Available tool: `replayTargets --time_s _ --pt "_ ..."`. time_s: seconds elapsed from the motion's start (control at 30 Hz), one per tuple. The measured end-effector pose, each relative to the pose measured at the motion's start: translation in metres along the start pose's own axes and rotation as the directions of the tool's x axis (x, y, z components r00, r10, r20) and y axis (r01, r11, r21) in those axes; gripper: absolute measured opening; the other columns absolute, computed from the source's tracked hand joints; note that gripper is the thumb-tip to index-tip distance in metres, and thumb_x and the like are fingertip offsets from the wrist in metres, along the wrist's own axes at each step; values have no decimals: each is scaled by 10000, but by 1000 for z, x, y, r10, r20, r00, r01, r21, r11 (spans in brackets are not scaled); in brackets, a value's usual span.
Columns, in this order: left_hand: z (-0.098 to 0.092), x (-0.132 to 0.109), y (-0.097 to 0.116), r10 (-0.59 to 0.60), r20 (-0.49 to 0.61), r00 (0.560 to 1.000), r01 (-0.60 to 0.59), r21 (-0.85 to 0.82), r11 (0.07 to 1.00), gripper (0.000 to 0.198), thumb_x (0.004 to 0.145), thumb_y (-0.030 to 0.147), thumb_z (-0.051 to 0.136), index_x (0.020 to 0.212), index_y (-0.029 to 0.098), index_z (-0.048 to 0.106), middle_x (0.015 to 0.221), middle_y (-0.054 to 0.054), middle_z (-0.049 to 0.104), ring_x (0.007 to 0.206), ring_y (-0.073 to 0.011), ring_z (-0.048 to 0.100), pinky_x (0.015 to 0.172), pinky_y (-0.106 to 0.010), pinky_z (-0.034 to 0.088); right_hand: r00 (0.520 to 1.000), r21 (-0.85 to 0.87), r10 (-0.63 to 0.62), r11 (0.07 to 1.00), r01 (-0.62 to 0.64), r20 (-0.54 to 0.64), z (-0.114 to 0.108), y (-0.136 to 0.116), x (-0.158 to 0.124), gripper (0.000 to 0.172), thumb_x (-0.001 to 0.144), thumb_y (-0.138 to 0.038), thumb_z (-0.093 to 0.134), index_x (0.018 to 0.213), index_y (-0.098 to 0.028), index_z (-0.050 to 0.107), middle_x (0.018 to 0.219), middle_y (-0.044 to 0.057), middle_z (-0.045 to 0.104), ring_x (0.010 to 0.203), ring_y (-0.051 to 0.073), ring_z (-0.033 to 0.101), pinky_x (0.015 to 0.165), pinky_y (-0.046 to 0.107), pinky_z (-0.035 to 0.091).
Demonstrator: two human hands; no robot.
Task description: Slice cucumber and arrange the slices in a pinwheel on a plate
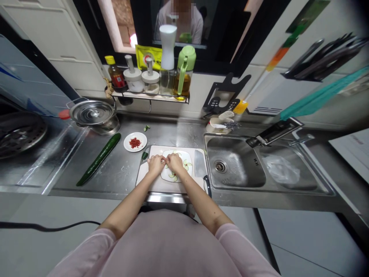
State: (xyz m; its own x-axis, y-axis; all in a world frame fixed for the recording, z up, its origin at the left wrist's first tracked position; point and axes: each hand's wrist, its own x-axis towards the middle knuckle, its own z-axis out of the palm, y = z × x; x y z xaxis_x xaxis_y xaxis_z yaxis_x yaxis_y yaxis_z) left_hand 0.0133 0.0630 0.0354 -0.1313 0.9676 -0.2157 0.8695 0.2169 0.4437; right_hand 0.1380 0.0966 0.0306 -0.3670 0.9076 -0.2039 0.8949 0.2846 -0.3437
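Note:
My left hand [156, 164] and my right hand [174, 162] meet over the upper left part of a white square plate [163, 175], fingers pinched together. What they pinch is too small to make out. Thin curved cucumber slices [173, 176] lie in small groups on the plate, with tiny red bits among them. The plate rests on a pale cutting board [147, 184]. To its right, a knife [199, 163] with a black handle lies on the board. A dark green cucumber end [144, 155] sits at the board's upper left corner.
A round plate of small red pieces [135, 143], a whole cucumber [99, 159] and a lidded steel pot [96, 115] stand left of the board. The double sink [235, 184] is at right. A rack [150, 96] behind holds seasoning jars and an oil bottle [184, 73].

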Motion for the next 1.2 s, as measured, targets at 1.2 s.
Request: replayTargets --time_s 1.2 --pt "3 3 -1 -27 12 1000 27 -28 999 176 828 327 558 950 281 676 1011 -41 676 1050 -259 525 855 -381 321 1000 0 2 1000 -2 -20 1 5 -7 224 906 -246 462 975 -182 666 1000 108 660 991 233 511 746 290 379"
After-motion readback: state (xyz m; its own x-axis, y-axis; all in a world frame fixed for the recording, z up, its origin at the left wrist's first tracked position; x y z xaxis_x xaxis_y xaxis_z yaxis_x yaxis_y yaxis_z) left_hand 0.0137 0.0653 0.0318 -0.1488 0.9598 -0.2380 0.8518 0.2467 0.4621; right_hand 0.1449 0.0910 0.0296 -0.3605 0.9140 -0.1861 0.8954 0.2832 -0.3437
